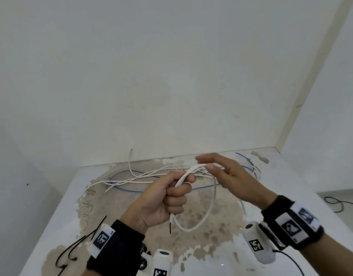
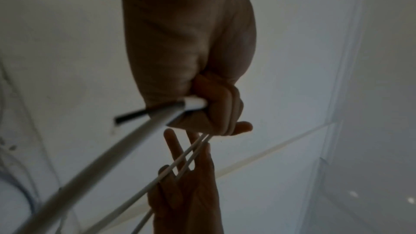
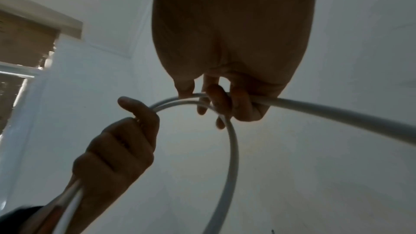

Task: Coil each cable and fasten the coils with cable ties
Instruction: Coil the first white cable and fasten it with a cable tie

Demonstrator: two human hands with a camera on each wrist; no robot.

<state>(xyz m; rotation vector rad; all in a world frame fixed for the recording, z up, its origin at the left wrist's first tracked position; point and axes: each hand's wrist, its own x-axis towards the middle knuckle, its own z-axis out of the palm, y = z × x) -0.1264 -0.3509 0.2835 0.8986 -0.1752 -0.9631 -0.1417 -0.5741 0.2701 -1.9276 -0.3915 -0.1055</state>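
The left hand (image 1: 163,198) is clenched into a fist around the thick white round cable (image 1: 208,212), held above the worn white table (image 1: 291,176) near its front middle. In the head view a loop hangs below that fist, and beside it the cable's cut end pokes out with a short black core showing. At least 2 strands pass through the fist, seen most clearly in the left wrist view.

From the top of the fist the cable arcs away and to the right, its long axis running roughly left to right, straight into the right hand (image 1: 229,176). That hand is just beside the fist, on its far right side. Its fingers (image 3: 216,99) are only loosely curled round the cable rather than clamped, the thumb lying on top, so I judge the cable could slide through them. The next turn probably depends on the right hand bringing that span back to the fist.

Beyond the fist, on the table, lies a tangle of thin white wires (image 1: 143,176) and a thin blue wire (image 1: 129,189). Several black cable ties (image 1: 76,248) lie to the fist's near left.
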